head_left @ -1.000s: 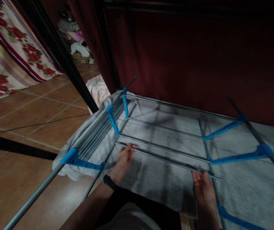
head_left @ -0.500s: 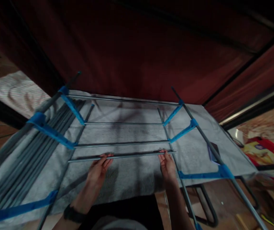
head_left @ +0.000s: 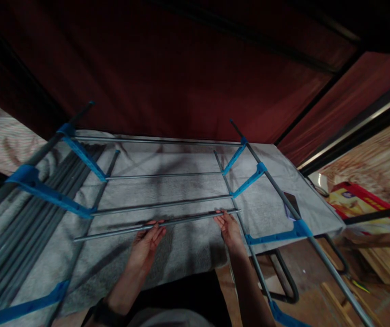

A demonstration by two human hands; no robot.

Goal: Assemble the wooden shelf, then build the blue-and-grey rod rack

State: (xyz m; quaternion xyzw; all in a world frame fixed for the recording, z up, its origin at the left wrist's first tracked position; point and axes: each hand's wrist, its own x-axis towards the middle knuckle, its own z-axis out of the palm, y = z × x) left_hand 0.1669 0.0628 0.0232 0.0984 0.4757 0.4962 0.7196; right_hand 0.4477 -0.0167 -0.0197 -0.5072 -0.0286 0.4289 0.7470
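A loose grey metal tube (head_left: 188, 219) lies across both my hands. My left hand (head_left: 148, 242) pinches it left of its middle, and my right hand (head_left: 228, 227) holds it close to its right end. The tube slants slightly, its left end lower in view, and spans two long side poles. Just beyond it is a rack frame of grey tubes joined by blue plastic brackets, such as the left bracket (head_left: 53, 193) and the right bracket (head_left: 249, 180). A fixed crossbar (head_left: 164, 205) runs parallel to the held tube, a short way behind it.
Several spare tubes (head_left: 45, 218) lie bundled on the left of the cloth-covered table (head_left: 188, 161). A dark flat object (head_left: 292, 204) rests near the right pole. Dark red fabric (head_left: 181, 91) hangs behind. At right are a red-and-yellow package (head_left: 361, 204) and wooden slats (head_left: 382, 263).
The held tube has tilted, its left end coming nearer to me and further left past the side pole. The whole view has shifted, so the frame appears further left.
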